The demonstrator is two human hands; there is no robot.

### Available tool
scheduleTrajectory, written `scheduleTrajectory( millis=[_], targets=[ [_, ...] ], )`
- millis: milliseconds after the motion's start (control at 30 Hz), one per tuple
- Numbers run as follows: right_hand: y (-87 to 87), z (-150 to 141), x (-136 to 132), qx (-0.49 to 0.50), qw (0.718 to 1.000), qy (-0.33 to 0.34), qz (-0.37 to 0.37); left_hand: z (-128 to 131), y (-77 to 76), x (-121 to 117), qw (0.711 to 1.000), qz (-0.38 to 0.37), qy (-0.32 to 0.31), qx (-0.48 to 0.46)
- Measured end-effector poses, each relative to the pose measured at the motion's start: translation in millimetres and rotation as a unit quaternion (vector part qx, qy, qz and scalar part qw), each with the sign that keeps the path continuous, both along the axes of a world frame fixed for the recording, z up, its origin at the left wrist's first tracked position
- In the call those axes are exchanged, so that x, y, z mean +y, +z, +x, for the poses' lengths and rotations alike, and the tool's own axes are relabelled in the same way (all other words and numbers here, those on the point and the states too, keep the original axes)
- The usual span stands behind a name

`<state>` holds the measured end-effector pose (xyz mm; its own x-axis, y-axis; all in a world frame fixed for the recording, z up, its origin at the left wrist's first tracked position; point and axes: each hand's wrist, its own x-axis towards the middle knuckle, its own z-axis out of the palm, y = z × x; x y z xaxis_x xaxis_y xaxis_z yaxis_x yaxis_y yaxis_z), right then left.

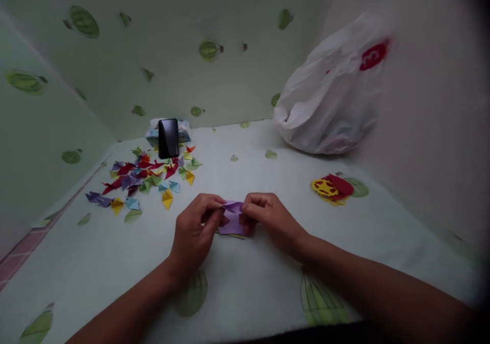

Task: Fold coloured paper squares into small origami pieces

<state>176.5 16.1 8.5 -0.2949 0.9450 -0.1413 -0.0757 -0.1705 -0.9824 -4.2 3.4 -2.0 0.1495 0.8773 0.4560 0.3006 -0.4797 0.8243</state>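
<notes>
A small sheet of purple paper [231,223] is held between my two hands near the middle of the white surface. Its top edge curls over. On the left side, my left hand [199,226] pinches the upper corner between thumb and fingers. My right hand [268,216] grips the opposite upper corner the same way, its other fingers curled in. Beneath the purple sheet, a thin yellowish edge [238,237] shows; most of it is hidden.
Many folded paper birds [141,173] in mixed colours lie at the left. Behind them a black phone [168,139] leans on a tissue box [184,130]. Red and yellow cut-out pieces [332,188] lie at right, below a white plastic bag [329,94] against the wall.
</notes>
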Motion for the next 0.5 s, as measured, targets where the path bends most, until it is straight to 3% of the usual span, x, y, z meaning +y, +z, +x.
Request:
scheduleTrajectory(
  millis=[100,167,333,500],
  targets=[
    [1.4,0,-1,-0.024,0.998,0.063,-0.002,-1,0.0,6,0.981,-0.156,-0.025,-0.116],
    [1.7,1,-1,-0.052,0.995,0.079,0.013,-3,0.1,10,0.965,-0.212,-0.048,-0.150],
    [0.5,2,0,-0.101,0.989,-0.001,0.112,-5,-0.1,15,0.944,-0.250,-0.088,-0.196],
    [-1.0,1,-4,-0.113,0.981,-0.007,0.160,-1,-1.4,10,0.927,-0.286,-0.122,-0.210]
  ],
)
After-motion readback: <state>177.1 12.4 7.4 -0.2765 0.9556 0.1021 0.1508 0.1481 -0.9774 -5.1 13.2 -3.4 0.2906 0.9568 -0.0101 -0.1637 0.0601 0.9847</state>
